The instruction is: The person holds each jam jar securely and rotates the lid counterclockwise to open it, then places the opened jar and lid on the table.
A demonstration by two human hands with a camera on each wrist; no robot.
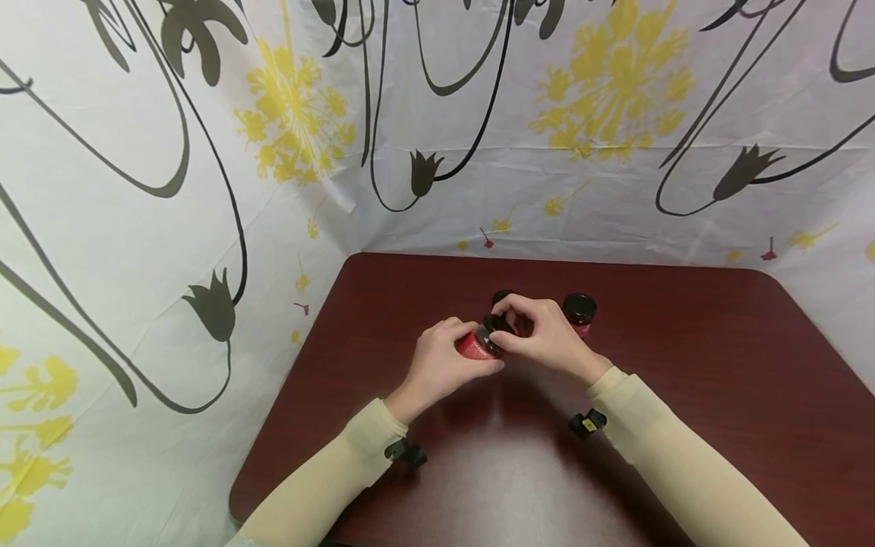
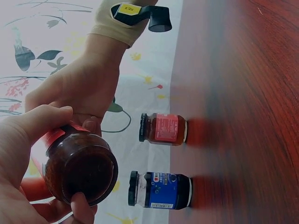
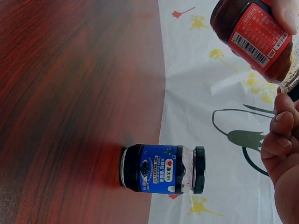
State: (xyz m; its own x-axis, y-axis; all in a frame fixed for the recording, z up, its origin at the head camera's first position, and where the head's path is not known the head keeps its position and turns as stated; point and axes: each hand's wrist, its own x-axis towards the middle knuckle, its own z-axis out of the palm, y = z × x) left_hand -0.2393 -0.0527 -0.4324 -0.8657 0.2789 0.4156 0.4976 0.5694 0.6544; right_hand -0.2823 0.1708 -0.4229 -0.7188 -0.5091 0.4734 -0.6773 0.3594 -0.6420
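Observation:
Above the table, my left hand (image 1: 440, 361) grips a glass jar (image 1: 474, 347) with a red label, its fingers wrapped round the body. The jar lies tilted, its mouth toward my right hand (image 1: 547, 338); in the left wrist view the base of the jar (image 2: 88, 170) faces the camera. Dark brown contents and a barcode label show on the jar (image 3: 254, 44) in the right wrist view. My right thumb and fingers pinch a black lid (image 1: 500, 327) at the jar's mouth. Whether the lid is fully off the glass, I cannot tell.
Two lidded jars stand upright on the dark red-brown table (image 1: 383, 304) beyond the hands: a blue-labelled jar (image 3: 159, 169) and another red-labelled jar (image 2: 167, 128). A white cloth (image 1: 451, 220) with flower prints hangs behind and left of the table.

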